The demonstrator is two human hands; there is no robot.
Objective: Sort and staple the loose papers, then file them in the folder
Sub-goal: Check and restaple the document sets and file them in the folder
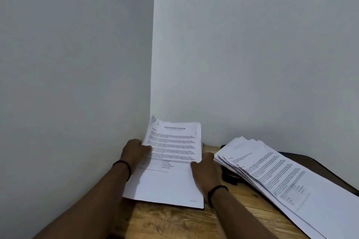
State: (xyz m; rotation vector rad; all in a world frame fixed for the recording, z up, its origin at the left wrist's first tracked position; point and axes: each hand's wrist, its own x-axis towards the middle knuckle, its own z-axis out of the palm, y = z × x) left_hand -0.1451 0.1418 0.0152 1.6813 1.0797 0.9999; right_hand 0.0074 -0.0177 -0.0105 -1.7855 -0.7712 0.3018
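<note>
Both hands are holding one sheaf of printed papers (pixel 171 161) over the far left corner of the wooden tabletop (pixel 174 223), tight against the wall corner (pixel 152 83). Left hand (pixel 136 153) is gripping the sheaf's left edge, thumb lying on the top page. Right hand (pixel 206 169) is gripping the right edge, fingers curled round it. So both grips are clamped on the same sheaf. Its near edge is sitting on or just above the wood; the far half is curving upward toward the wall.

A second pile of loose papers (pixel 272 176) is lying fanned out to the right, running from the far wall to the near right edge. It is resting partly on a dark flat object (pixel 318 163), possibly the folder, can't confirm. Something black (pixel 229 177) is showing between the two stacks; could be the stapler, too hidden to tell.

Judgement: looks like sorting/squaring is underway, nothing stapled yet as far as I can see.

Risks from here:
- Sheaf edges aren't flush, far corners are curling. Stapling now would likely miss the back pages.
- Right pile is fanned and reaching toward the tabletop edge. A forearm brush could slide sheets off and scramble the order.
- Right hand is sitting just beside that pile. Setting the sheaf down carelessly could mix the two sets.
- Loosening one grip while the sheaf is bowed could let pages slip out.
</note>
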